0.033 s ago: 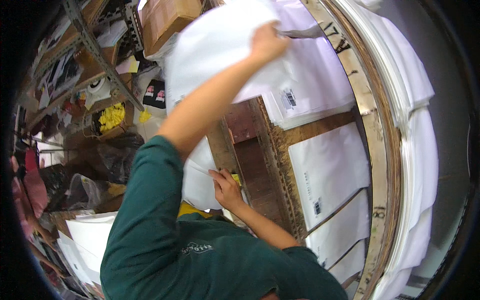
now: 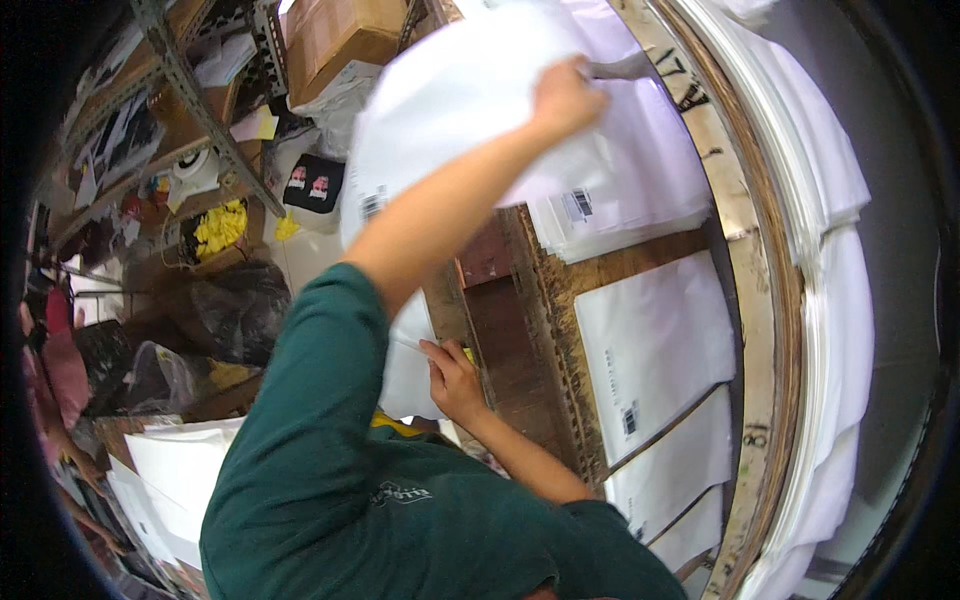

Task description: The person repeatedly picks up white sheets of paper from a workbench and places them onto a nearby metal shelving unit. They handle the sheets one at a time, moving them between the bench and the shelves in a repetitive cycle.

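A large white sheet [image 2: 450, 110] with a small barcode near its lower left corner spreads out at the upper middle. My left hand [image 2: 568, 98] is closed on its far right part, and my left forearm crosses over it. Nearer to my body, the fingers of my right hand [image 2: 455, 382] pinch the edge of another white sheet [image 2: 408, 375], partly hidden behind my left arm. Just right of the raised sheet lies a stack of white sheets [image 2: 640, 160], also with a barcode. Beyond my right forearm, a second stack [image 2: 655, 345] rests on the wooden rack.
A worn wooden rack [image 2: 550, 330] with a curved, marked edge rail [image 2: 745, 290] runs along the right. Past it hang more white sheets [image 2: 835, 300]. At left stand metal shelving [image 2: 205, 110], a cardboard box [image 2: 340, 45] and yellow pieces in a basket [image 2: 222, 228].
My left hand and the large sheet have shifted a little to the right. More of that sheet's barcode shows now. My right hand stays almost where it was, still pinching.
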`<state>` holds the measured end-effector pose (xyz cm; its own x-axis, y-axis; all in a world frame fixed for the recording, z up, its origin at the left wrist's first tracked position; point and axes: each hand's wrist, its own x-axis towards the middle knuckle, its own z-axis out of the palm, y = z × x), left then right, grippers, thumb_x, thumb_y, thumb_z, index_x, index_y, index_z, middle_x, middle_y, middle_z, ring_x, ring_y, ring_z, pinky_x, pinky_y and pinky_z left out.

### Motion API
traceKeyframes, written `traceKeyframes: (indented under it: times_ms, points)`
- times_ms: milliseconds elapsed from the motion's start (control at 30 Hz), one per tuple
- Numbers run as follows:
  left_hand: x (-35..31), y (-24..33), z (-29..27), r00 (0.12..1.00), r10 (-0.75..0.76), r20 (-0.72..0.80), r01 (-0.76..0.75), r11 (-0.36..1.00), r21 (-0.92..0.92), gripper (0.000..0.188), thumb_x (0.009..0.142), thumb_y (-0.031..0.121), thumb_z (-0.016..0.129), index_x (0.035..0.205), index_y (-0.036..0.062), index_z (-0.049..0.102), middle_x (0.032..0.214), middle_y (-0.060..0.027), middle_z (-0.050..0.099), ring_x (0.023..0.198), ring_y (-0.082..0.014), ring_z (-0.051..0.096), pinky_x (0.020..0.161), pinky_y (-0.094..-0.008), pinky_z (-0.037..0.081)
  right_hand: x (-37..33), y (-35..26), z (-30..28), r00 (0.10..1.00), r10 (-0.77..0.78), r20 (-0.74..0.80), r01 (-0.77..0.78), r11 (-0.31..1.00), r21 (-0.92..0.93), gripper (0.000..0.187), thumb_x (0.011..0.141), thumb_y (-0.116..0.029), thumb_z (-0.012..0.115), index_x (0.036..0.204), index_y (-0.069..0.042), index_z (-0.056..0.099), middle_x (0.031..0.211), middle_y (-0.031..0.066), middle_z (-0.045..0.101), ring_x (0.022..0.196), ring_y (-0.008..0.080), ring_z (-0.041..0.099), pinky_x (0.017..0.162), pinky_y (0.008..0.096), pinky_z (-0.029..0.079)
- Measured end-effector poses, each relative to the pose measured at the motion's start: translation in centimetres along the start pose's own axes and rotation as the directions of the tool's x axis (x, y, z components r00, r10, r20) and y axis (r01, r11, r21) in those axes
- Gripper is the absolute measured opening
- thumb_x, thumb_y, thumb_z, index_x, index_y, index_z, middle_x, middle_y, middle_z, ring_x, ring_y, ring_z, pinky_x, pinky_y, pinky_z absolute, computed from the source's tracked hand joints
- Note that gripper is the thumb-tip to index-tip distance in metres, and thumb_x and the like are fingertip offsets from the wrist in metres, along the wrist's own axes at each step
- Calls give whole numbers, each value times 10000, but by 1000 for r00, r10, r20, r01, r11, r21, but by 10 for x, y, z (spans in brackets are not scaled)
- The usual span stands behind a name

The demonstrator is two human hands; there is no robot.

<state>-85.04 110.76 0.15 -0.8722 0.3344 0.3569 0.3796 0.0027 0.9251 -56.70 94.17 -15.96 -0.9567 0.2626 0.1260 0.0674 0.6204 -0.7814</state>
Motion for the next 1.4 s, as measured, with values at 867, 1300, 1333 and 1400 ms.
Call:
traceKeyframes:
  times_ms: [867,1300,1333,1400]
  points:
    - [-15,8,219,888,-35,459,-85,967,239,743,726,554,577,1144,-46,438,1084,-179,497,1047,-300,456,835,-398,416,-45,63,-35,927,370,-63,-374,923,-92,175,815,-15,494,978,38,527,808,154,481,734,316,539,617,387,436]
    - [-77,-27,96,589,229,775,-694,634,341,359,685,157,560,986,-38,542,935,-143,551,932,-299,516,764,-432,458,-11,97,13,964,264,-18,-262,939,-222,239,793,-42,452,1006,-20,558,871,204,486,837,395,499,726,439,426]
    - [-94,-10,51,605,133,785,-588,740,328,375,676,141,564,1003,-40,540,935,-148,552,921,-305,529,757,-423,467,0,85,11,907,410,94,-372,887,-275,259,797,-42,460,1040,-22,547,920,214,501,903,402,495,789,441,417]
    - [-142,31,-40,627,41,778,-436,846,307,431,690,132,572,1087,-28,521,980,-163,549,909,-323,557,745,-405,488,1,117,39,984,175,44,-152,935,-320,238,845,-105,440,1039,-21,548,957,195,519,912,378,509,794,430,421]
